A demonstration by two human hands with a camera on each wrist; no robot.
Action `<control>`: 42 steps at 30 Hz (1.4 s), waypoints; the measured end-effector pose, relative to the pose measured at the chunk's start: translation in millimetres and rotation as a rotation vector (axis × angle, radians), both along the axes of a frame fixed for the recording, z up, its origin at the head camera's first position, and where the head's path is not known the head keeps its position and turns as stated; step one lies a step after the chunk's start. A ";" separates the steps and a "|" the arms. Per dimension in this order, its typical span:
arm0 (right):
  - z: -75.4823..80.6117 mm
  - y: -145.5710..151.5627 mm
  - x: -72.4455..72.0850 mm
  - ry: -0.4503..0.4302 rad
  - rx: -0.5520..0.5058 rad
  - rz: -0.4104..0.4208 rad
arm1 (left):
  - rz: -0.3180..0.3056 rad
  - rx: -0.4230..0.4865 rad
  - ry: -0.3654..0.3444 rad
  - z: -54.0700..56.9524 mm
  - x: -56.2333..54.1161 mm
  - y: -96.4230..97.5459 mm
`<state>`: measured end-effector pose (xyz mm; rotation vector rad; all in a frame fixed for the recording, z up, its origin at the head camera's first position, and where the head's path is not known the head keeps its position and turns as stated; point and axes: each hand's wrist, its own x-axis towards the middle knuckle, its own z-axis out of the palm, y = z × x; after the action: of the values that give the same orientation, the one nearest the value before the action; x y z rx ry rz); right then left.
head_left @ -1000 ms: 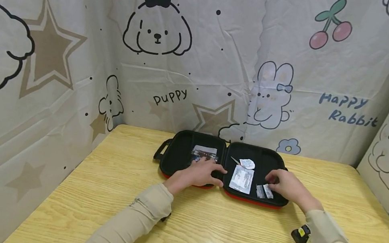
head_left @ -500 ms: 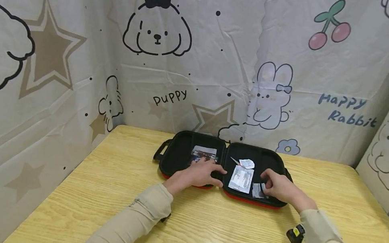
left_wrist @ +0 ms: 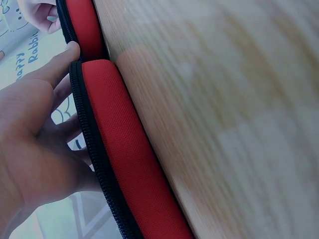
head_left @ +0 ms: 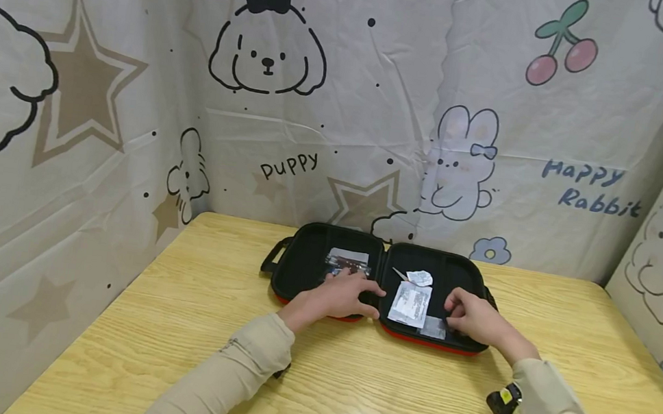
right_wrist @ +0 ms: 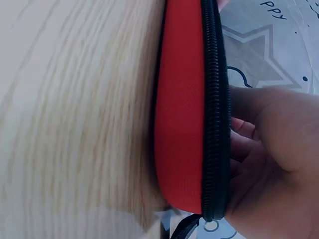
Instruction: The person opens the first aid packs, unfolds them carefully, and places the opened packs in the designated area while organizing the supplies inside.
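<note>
An unzipped black-lined case with a red shell (right_wrist: 179,114) lies opened flat on the table. My left hand (head_left: 340,296) rests over its left half, fingers spread across some shiny packets (head_left: 349,262) and thumb near the hinge. My right hand (head_left: 479,318) reaches into the right half, fingers bent. A small clear packet (head_left: 433,327) lies right at its fingertips; I cannot tell whether they pinch it. Beside that packet are a larger white printed packet (head_left: 410,304), a smaller white packet (head_left: 419,278) and a thin pointed item (head_left: 400,273). In the wrist views, the case wall partly hides the fingers.
The case's carry handle (head_left: 274,254) sticks out at the left. A wood-grain table (head_left: 394,401) stretches in front. A printed cloth backdrop (head_left: 329,124) stands close behind the case and along both sides. The right wrist carries a black camera (head_left: 503,401).
My right hand has moved slightly left within the case, and the small clear packet has shifted left to beside the white printed packet. My left hand has stayed in place.
</note>
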<state>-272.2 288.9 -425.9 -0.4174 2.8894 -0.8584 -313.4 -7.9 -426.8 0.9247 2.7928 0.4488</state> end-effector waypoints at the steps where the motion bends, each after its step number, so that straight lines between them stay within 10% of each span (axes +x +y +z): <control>1: 0.4 0.2 -0.1 -0.023 -0.026 0.008 | 0.000 0.001 -0.002 -0.1 0.0 -0.2; 9: 5.5 1.9 -2.2 -0.182 -0.215 0.060 | 0.011 0.001 0.000 -0.2 0.1 0.1; 21: 20.9 3.9 -10.0 0.005 -0.043 0.023 | 0.008 -0.003 0.005 2.2 1.8 0.7; 42: 38.4 -11.2 -53.1 0.059 -0.038 0.031 | 0.006 -0.014 0.014 0.3 2.7 0.8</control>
<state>-325.2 277.7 -387.4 -0.4975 2.9159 -0.9125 -310.8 -7.1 -426.5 0.9202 2.8085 0.4243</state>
